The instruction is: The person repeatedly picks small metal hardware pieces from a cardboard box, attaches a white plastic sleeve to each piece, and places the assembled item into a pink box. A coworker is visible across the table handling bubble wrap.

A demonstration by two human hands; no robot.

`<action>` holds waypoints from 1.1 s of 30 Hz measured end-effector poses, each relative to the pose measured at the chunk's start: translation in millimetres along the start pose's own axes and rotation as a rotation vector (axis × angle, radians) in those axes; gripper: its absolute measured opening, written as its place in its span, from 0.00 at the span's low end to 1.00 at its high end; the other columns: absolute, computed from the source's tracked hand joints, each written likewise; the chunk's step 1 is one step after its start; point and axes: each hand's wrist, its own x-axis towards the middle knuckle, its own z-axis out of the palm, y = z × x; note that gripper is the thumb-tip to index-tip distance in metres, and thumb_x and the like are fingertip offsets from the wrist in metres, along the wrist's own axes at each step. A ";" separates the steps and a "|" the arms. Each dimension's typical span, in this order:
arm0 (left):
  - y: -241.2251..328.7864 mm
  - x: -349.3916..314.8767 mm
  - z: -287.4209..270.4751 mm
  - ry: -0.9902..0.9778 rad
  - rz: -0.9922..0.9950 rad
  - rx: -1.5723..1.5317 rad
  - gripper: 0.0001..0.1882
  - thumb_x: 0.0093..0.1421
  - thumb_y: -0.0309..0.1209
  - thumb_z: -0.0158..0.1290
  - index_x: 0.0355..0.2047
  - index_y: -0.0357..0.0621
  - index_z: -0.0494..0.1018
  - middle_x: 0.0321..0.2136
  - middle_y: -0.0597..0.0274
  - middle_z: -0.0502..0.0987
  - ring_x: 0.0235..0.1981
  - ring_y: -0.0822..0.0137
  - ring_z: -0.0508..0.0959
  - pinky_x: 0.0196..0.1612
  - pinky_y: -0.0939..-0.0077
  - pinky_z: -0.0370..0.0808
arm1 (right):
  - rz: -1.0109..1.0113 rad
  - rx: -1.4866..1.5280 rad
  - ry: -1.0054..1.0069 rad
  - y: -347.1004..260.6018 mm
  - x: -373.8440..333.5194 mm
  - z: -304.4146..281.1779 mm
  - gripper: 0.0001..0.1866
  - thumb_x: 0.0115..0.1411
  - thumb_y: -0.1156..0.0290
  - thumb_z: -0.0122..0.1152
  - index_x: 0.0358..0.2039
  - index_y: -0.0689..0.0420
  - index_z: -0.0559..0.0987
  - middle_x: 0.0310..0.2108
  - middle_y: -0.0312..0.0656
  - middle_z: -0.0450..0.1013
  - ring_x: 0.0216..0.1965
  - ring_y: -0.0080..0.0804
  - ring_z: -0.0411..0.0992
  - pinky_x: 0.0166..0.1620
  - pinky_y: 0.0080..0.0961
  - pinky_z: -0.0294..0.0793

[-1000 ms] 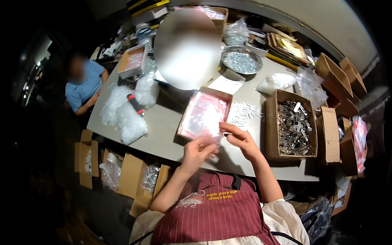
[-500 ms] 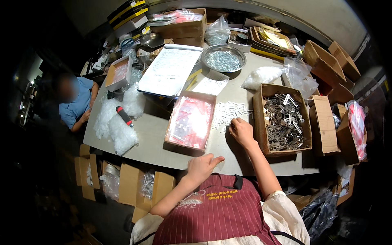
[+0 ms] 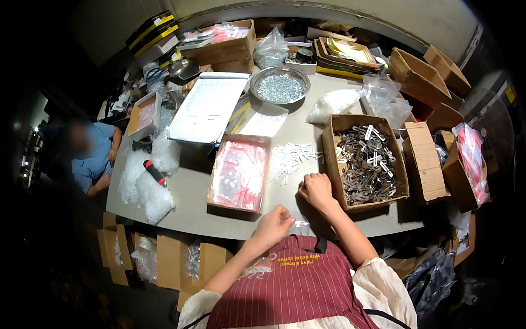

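My left hand (image 3: 274, 225) is over the near table edge, thumb and fingers pinched on a small clear plastic bag (image 3: 298, 226). My right hand (image 3: 316, 190) is closed just above the table, its fingertips curled down; whatever they hold is hidden. Beyond them, a pile of small white pieces (image 3: 293, 159) is spread on the tabletop. To its left stands a shallow box (image 3: 211, 189) of clear bags with red edges. A deeper cardboard box (image 3: 332, 164), right of my right hand, holds many dark and silvery metal clips (image 3: 370, 164).
A metal bowl (image 3: 308, 88) of small shiny parts sits farther back, beside a clipboard with paper (image 3: 208, 104). Bags of white pieces (image 3: 156, 200) and a red-and-black tool (image 3: 155, 173) lie left. Open cartons (image 3: 424, 162) line the right. A person in blue (image 3: 98, 153) is at far left.
My right hand has drawn back from the white pieces toward me. My left thumb, stretched out before, has come down against the fingers and the clear bag. The view has shifted slightly.
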 end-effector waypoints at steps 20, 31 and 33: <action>4.9 34.4 -22.7 0.160 0.055 -0.420 0.10 0.63 0.28 0.63 0.41 0.35 0.82 0.30 0.65 0.83 0.31 0.77 0.79 0.36 0.80 0.74 | 0.197 1.052 -0.152 -22.3 -58.8 -74.2 0.09 0.54 0.70 0.64 0.33 0.63 0.80 0.30 0.37 0.78 0.33 0.20 0.74 0.37 0.22 0.74; 36.9 36.9 -13.2 0.185 0.511 -0.091 0.09 0.55 0.29 0.66 0.28 0.39 0.75 0.29 0.57 0.78 0.29 0.59 0.78 0.32 0.65 0.73 | -0.088 0.886 0.439 -10.8 -49.1 -111.4 0.08 0.55 0.78 0.64 0.36 0.62 0.79 0.42 0.47 0.79 0.45 0.41 0.78 0.49 0.32 0.76; 42.2 35.9 -11.6 0.205 0.592 0.037 0.10 0.53 0.29 0.66 0.28 0.41 0.75 0.27 0.56 0.76 0.29 0.55 0.77 0.32 0.63 0.73 | -0.213 0.807 0.427 -8.5 -47.8 -116.3 0.11 0.51 0.77 0.65 0.36 0.62 0.78 0.45 0.48 0.77 0.49 0.47 0.76 0.52 0.37 0.75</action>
